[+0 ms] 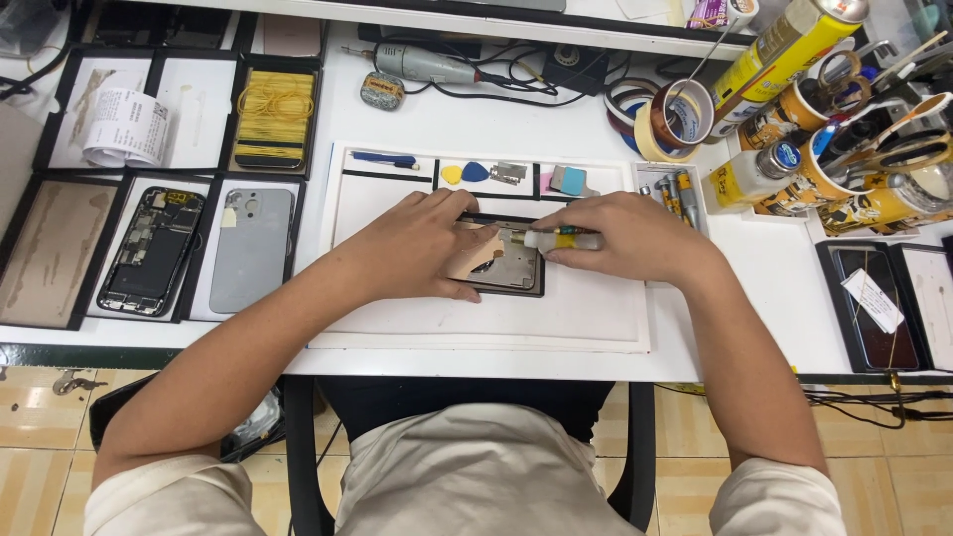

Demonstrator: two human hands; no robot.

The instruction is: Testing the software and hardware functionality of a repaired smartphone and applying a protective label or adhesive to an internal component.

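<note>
— What are the hands doing?
— The left hand [422, 248] is pressing the phone [511, 268] on the mat [586, 318]; the right hand [625, 236] is gripping a screwdriver [556, 239].
— Around?
— Two picks [464, 173], four tape rolls [667, 117] on the worktop [764, 268].

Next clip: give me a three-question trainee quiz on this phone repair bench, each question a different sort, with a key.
1. True or false: the left hand rests flat on the opened phone on the white work mat.
2. What does the right hand hold? A) scissors B) a small screwdriver C) a tape roll
3. Fill in: the grey phone back cover lies in a tray to the person's ____.

Key: 1 true; 2 B; 3 left.
</note>
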